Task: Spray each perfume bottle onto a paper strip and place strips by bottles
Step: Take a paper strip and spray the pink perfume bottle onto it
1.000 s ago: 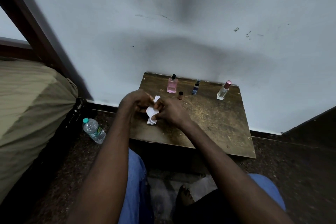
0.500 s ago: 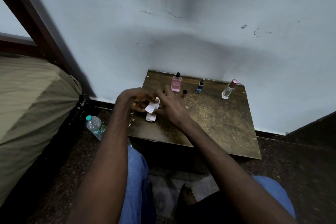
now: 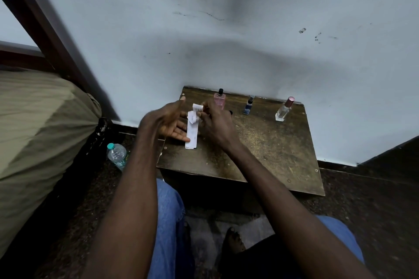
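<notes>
Over the worn brown wooden desk (image 3: 272, 154), the right hand (image 3: 217, 124) pinches a curled white paper strip (image 3: 196, 111) while the left hand (image 3: 165, 120) lies open, fingers straight, beside flat white paper strips (image 3: 192, 137).

Person, seen from the head camera: blue denim jeans (image 3: 169, 222) covered both legs; forearms (image 3: 136, 188) were bare, and one foot (image 3: 233, 241) was unshod.

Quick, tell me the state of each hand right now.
Left hand: open, fingers spread, holding nothing.
Right hand: pinching a curled paper strip.
</notes>
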